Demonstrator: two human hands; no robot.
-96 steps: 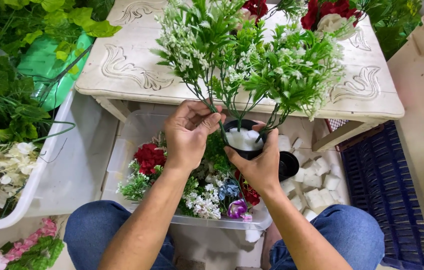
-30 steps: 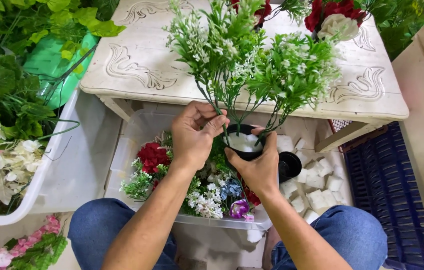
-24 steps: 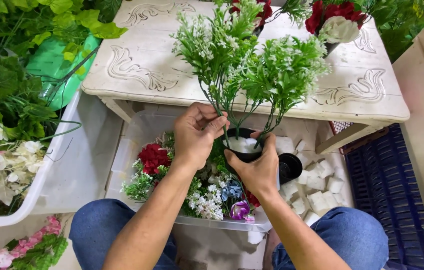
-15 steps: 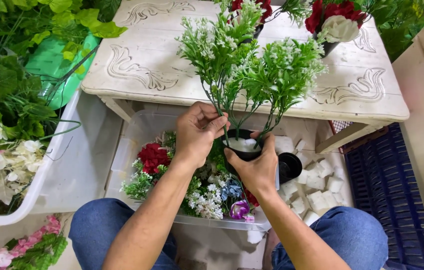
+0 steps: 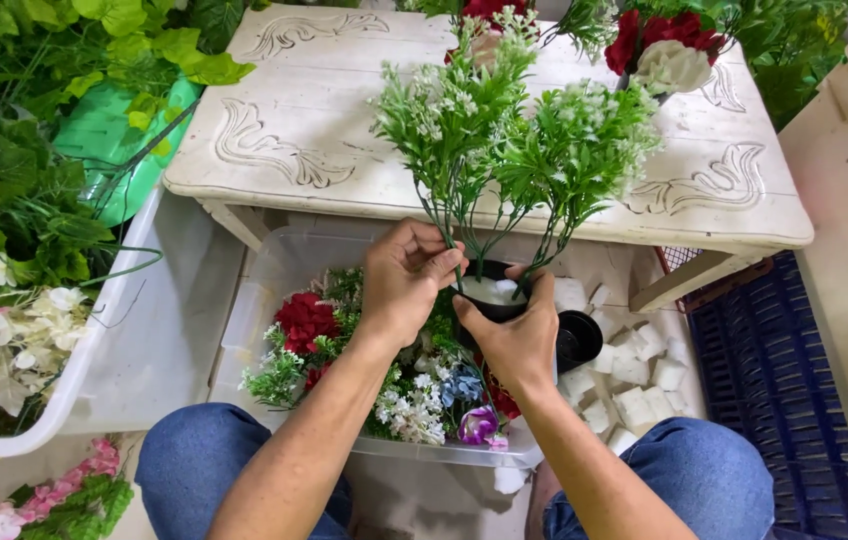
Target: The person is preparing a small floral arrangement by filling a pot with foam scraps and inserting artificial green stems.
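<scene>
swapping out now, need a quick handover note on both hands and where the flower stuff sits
Left hand: pinching the stems of the green sprigs where they enter the foam.
Right hand: gripping the small black pot from its right side, over the clear bin.
Done: two white-flowered sprigs stand in the pot's white foam.
Left: loose flowers lie in the bin, foam cubes and a second black pot to the right; how many more sprigs go in is unclear.

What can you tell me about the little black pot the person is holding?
The small black pot looks like plastic, round, filled with white foam. It is held upright over a clear bin of flowers. The right hand cups it from below; the left hand pinches stems of green sprigs with white blossoms standing in the foam.
</scene>
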